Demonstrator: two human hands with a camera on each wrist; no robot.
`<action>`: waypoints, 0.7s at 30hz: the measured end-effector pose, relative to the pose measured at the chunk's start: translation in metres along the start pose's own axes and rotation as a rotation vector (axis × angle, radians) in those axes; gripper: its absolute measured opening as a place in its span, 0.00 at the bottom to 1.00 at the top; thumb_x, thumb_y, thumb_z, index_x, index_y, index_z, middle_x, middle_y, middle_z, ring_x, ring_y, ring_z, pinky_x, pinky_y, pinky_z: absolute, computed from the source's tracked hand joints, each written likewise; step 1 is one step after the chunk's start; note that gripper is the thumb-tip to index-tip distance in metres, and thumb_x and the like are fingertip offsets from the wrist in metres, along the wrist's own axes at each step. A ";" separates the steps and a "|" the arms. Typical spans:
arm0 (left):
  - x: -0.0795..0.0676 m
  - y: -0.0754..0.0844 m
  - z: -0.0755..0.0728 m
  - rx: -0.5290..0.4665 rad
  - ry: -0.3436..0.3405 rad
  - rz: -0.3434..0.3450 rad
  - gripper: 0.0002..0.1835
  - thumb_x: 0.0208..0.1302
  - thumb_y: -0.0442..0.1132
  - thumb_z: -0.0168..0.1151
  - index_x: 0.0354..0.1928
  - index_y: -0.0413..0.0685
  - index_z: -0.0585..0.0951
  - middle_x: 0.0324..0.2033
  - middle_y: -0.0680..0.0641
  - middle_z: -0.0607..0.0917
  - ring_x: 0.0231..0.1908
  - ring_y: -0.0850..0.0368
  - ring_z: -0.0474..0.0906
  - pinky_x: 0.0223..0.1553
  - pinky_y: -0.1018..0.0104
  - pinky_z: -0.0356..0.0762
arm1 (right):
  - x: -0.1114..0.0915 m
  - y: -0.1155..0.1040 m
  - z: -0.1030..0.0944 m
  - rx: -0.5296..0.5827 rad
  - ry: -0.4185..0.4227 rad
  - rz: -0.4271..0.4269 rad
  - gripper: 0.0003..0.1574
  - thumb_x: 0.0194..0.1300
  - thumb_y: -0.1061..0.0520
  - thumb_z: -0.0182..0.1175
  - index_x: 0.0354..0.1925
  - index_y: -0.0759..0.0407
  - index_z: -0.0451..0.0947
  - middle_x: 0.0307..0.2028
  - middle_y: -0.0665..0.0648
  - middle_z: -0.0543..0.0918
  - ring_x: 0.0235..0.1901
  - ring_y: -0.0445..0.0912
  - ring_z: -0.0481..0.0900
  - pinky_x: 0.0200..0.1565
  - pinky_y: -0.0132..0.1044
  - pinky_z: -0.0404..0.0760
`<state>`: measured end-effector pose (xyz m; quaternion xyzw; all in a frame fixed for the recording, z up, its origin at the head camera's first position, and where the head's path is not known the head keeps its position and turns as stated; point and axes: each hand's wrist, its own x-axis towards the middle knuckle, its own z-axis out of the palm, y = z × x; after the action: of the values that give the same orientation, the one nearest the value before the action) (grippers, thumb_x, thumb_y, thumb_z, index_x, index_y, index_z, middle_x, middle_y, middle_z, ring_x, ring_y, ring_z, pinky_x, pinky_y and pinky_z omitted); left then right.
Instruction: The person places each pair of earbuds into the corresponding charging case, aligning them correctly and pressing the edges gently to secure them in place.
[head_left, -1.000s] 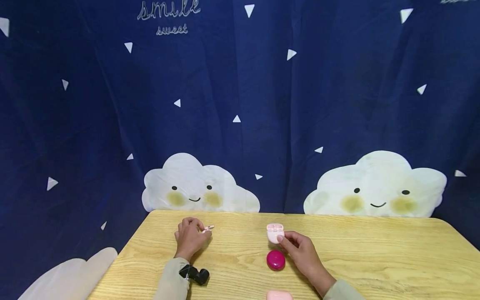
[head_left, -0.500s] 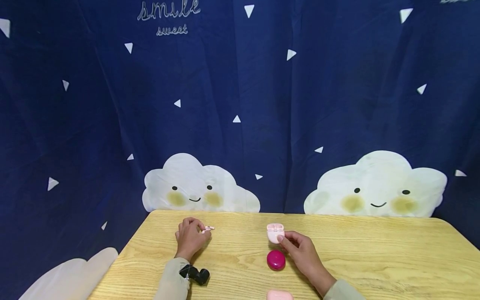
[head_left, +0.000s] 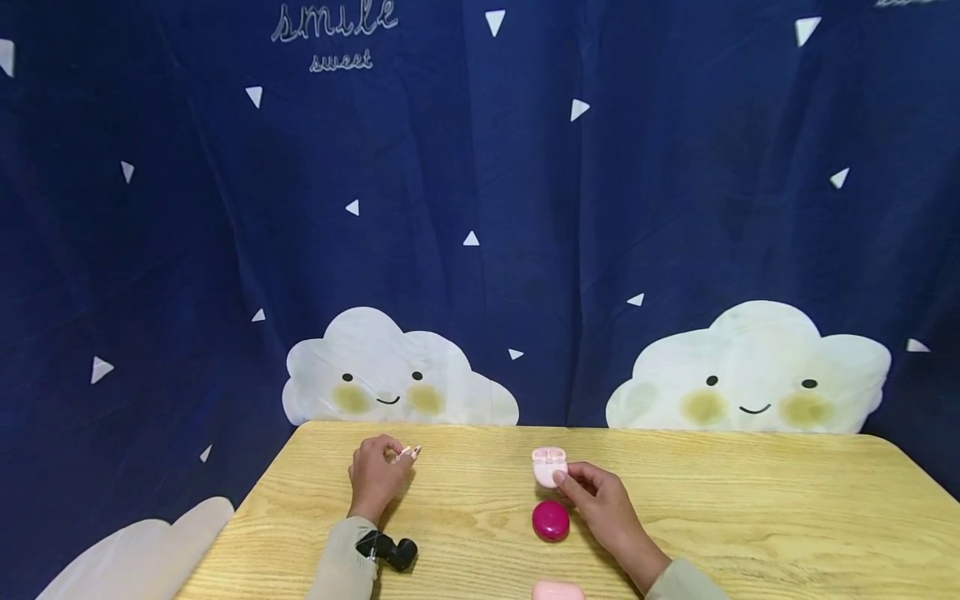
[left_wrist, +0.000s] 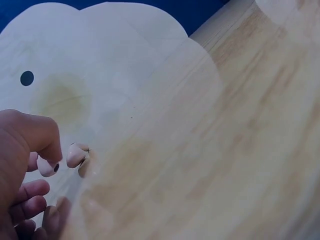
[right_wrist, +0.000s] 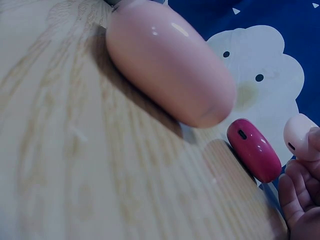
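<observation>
At the far left of the table, my left hand (head_left: 377,475) pinches a pale pink earbud (left_wrist: 48,167) between curled index finger and thumb. A second pale earbud (left_wrist: 76,155) is just beyond the fingertips in the left wrist view. My right hand (head_left: 611,508) grips a pale pink earbud case (head_left: 550,472) by its right side, thumb on the front. The case's lid is raised, and its inside faces the head camera. Right below it in the head view lies a round magenta case (head_left: 551,521), closed. Its charging port shows in the right wrist view.
Another pink case (right_wrist: 170,65) lies on the wooden table (head_left: 750,517) near the front, partly cut off in the head view. A black wrist mount (head_left: 396,552) sticks out from the left sleeve. A dark blue curtain (head_left: 525,208) with clouds hangs behind the table.
The earbuds at my left fingertips have turned from lying nearly level to pointing up and right. The left fingers have drawn back slightly left. My right hand and the case stay put.
</observation>
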<state>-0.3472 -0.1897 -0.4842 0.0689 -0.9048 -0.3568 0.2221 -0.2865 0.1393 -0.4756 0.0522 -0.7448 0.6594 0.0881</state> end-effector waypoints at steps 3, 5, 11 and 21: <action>0.001 0.001 -0.001 -0.034 0.031 -0.011 0.08 0.45 0.42 0.67 0.25 0.53 0.76 0.35 0.45 0.77 0.39 0.47 0.70 0.43 0.51 0.60 | 0.000 0.000 0.000 -0.003 -0.001 0.001 0.13 0.55 0.53 0.63 0.33 0.63 0.80 0.25 0.60 0.80 0.26 0.45 0.77 0.30 0.35 0.79; 0.003 0.000 0.000 -0.074 0.047 -0.024 0.07 0.45 0.40 0.66 0.26 0.51 0.77 0.34 0.45 0.77 0.38 0.48 0.70 0.42 0.52 0.62 | 0.000 0.000 0.000 -0.006 0.000 0.003 0.13 0.55 0.53 0.63 0.33 0.63 0.80 0.26 0.60 0.80 0.26 0.44 0.77 0.30 0.35 0.79; 0.004 0.000 0.001 -0.209 0.068 -0.057 0.07 0.47 0.36 0.63 0.30 0.49 0.75 0.33 0.46 0.77 0.37 0.52 0.73 0.39 0.59 0.68 | -0.001 0.000 0.001 0.000 0.005 0.002 0.13 0.55 0.53 0.63 0.34 0.63 0.80 0.26 0.60 0.80 0.26 0.44 0.77 0.30 0.35 0.78; 0.002 0.010 0.007 -0.433 0.086 0.032 0.07 0.51 0.34 0.63 0.31 0.50 0.75 0.24 0.50 0.79 0.30 0.57 0.75 0.29 0.70 0.72 | 0.001 0.000 -0.001 -0.020 -0.009 0.008 0.12 0.56 0.55 0.62 0.34 0.63 0.79 0.25 0.59 0.79 0.25 0.45 0.76 0.29 0.35 0.77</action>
<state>-0.3516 -0.1784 -0.4809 0.0205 -0.7976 -0.5361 0.2758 -0.2875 0.1402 -0.4752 0.0515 -0.7519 0.6520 0.0828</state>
